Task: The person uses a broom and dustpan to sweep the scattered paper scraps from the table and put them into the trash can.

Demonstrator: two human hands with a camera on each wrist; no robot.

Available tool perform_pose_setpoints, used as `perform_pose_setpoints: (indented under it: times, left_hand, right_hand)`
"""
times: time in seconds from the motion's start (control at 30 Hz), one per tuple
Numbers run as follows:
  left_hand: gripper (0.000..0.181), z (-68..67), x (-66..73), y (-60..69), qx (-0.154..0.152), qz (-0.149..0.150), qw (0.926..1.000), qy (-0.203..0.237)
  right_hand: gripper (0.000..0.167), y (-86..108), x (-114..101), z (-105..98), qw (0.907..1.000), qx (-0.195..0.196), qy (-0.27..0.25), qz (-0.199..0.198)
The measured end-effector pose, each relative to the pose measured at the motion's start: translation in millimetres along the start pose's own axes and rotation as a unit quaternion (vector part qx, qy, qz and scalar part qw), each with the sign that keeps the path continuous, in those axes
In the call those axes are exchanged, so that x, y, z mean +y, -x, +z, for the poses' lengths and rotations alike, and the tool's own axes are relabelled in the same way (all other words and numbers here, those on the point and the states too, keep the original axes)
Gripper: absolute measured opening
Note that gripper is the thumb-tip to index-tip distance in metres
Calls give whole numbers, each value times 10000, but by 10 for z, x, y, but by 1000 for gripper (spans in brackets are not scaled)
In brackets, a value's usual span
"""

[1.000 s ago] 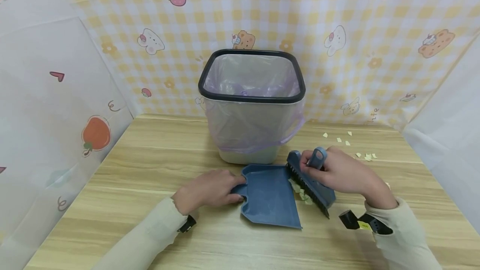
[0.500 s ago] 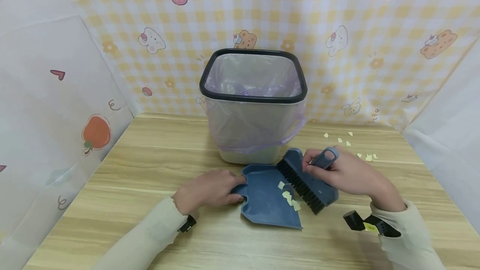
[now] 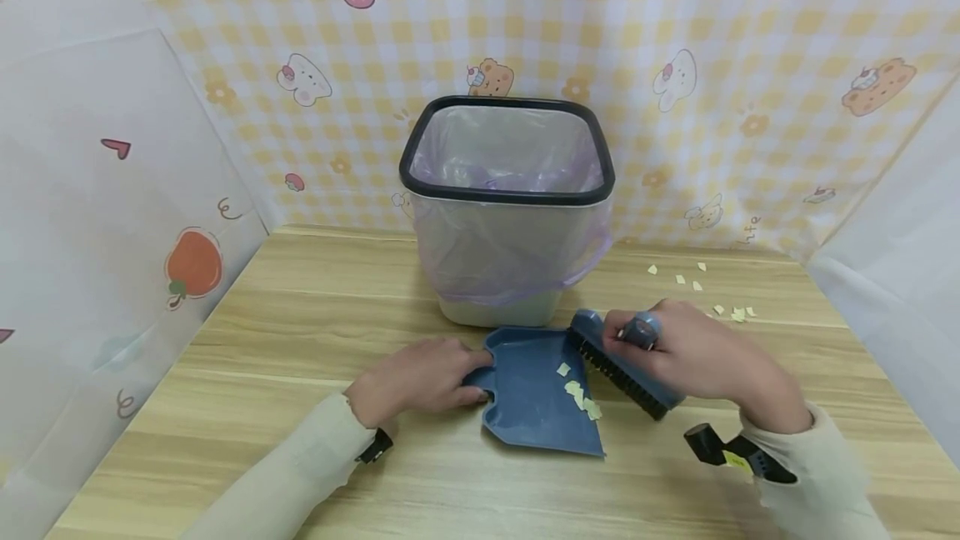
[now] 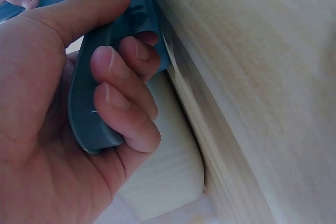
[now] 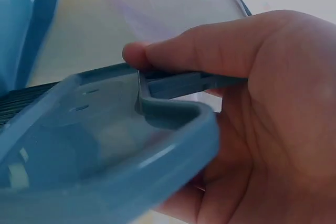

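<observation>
Head view: left hand (image 3: 422,377) had its grip closed round the handle of a blue plastic dustpan w/ raised side walls (image 3: 528,402), which lay flat on the light wood-grain worktop (image 3: 337,298), open edge facing R. Right hand (image 3: 697,352) gripped a blue plastic brush w/ dark bristles (image 3: 652,387), held at a slant along that edge, bristle end at pan's far corner. Small pale-yellow flat scraps (image 3: 576,392) were obs. on the pan nr. its open edge; addl. loose scraps (image 3: 738,314) lay on worktop beyond right hand. Pale bin w/ black rim & translucent lilac liner (image 3: 495,248) stood upright just behind the pan.

L. wrist view: fingers curled round pan handle, thumb along top; grip narrow. Bin base seen behind.

R. wrist view: thumb & fingers held brush handle; part of pan visible upper L., bin w/ liner in bkgd.
</observation>
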State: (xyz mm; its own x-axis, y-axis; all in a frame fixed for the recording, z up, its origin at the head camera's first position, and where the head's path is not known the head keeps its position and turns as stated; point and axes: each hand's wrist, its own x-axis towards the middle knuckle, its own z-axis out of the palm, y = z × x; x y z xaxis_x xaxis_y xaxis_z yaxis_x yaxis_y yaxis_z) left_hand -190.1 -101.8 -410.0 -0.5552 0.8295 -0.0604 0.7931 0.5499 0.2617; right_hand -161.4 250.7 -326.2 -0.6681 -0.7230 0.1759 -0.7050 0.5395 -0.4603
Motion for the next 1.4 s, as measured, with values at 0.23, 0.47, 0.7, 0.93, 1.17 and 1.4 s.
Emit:
perform_pose_setpoints:
  times: [0.23, 0.47, 0.7, 0.93, 1.17, 1.4]
  left_hand:
    - [20, -2, 9, -11, -73, -124, 9999, -18]
    - [21, 5, 3, -24, -98, -131, 9999, -7]
    - [20, 4, -6, -23, -56, -56, 10000, 9]
    - [19, -5, -7, -21, -44, -33, 10000, 11]
    - [20, -5, 1, -15, -52, -59, 10000, -13]
    - [19, 11, -11, -11, -36, -48, 10000, 32]
  right_hand:
    - [23, -100, -140, 106, 9949, -511, -532, -689]
    - [28, -54, -141, 32, 9915, -458, -1031, -643]
    - [27, 10, -120, -12, 9901, -406, -1273, -436]
    - [25, -49, -95, 60, 9956, -353, -721, -484]
    - [21, -81, -88, 67, 9989, -100, 85, -453]
    - [21, -30, -79, 21, 9994, -138, 77, -300]
